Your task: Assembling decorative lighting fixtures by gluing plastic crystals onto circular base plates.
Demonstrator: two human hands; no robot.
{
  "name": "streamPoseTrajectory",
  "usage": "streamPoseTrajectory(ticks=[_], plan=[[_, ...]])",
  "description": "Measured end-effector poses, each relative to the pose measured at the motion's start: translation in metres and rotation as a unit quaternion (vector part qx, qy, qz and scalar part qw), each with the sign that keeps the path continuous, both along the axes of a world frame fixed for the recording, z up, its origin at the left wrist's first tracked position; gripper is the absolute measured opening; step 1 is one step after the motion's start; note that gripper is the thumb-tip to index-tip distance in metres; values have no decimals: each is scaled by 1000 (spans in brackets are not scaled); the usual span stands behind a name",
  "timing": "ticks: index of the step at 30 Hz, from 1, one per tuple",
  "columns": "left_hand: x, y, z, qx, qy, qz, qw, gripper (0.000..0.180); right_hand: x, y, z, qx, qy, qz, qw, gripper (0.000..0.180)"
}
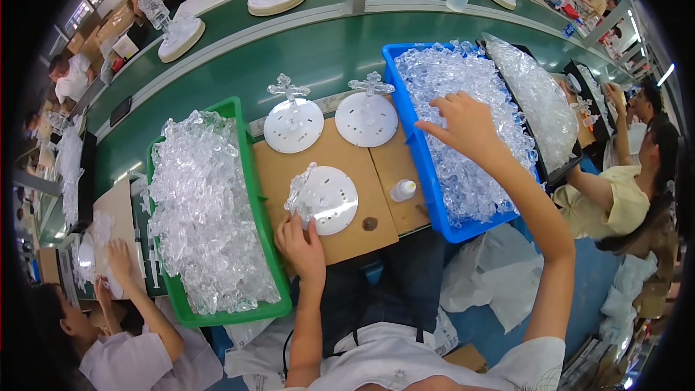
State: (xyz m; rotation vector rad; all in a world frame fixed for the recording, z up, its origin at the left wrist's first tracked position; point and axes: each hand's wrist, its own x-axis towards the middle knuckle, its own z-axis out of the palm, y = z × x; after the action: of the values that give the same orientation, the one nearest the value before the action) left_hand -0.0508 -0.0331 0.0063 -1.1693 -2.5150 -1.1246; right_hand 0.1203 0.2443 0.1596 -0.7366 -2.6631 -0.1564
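A round white disc (339,200) with small slots lies on the cardboard in front of me. Over its left side leans a clear plastic piece (302,190) with knobbly arms. My left hand (301,247) is at the near end of that piece, fingers and thumb closed about it by the disc's edge; the exact grip is partly hidden. My right hand (463,127) hovers over the blue bin (422,146), thumb and fingers apart, nothing visible in them. Small clear plastic parts (463,181) fill this bin.
Two white discs with clear upright stems, a left one (293,141) and a right one (366,130), stand behind. A green bin (269,261) heaped with clear pieces is at left. A small white bottle (403,190) stands near the blue bin. Co-workers sit on both sides.
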Motion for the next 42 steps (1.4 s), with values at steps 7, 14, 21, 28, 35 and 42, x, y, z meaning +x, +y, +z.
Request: streamPoseTrajectory(ticks=[7, 14, 21, 28, 35, 42], plan=[[2, -2, 0, 23, -24, -4, 999, 24, -15, 9, -2, -124, -107, -120, 979, 44], [-2, -1, 5, 44, -29, 4, 999, 17, 7, -98, 37, -376, 103, -18, 921, 60], [-2, 1, 6, 25, -25, -28, 999, 20, -45, -182, -81, -338, 109, -46, 934, 47], [-1, -8, 0, -27, 33, -47, 998, 28, -47, -179, -107, -311, 115, -1, 943, 43], [-3, -11, -4, -44, 26, -66, 997, 37, -59, -152, -105, -176, 154, 77, 969, 32], [0, -19, 4, -51, -27, -72, 996, 47, -62, -151, -86, -237, 67, 52, 968, 24]])
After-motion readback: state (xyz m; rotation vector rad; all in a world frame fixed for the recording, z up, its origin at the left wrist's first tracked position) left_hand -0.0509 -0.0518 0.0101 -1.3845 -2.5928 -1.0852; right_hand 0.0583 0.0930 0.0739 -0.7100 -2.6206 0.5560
